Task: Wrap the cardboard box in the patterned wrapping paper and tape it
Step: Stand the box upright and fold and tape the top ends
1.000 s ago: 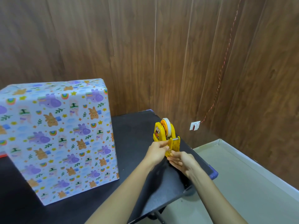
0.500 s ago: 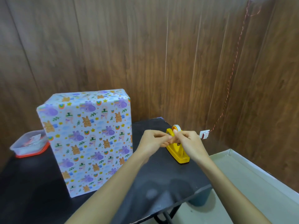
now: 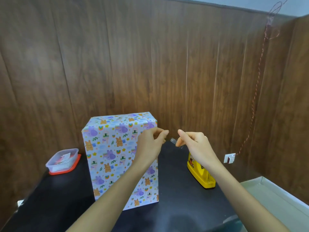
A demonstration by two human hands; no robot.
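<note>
our right grip (image 3: 195,144) pinching a crinkled clear tape strip (image 3: 174,141), left grip (image 3: 150,143) curled, hold unclear, glossy papered box (image 3: 113,148) behind it

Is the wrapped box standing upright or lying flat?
Upright: the wrapped box stands on its narrow end on the black table.

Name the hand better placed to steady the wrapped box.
Left. The left hand overlaps the wrapped box at its upper corner; the right hand pinches the tape strip, farther off.
</note>
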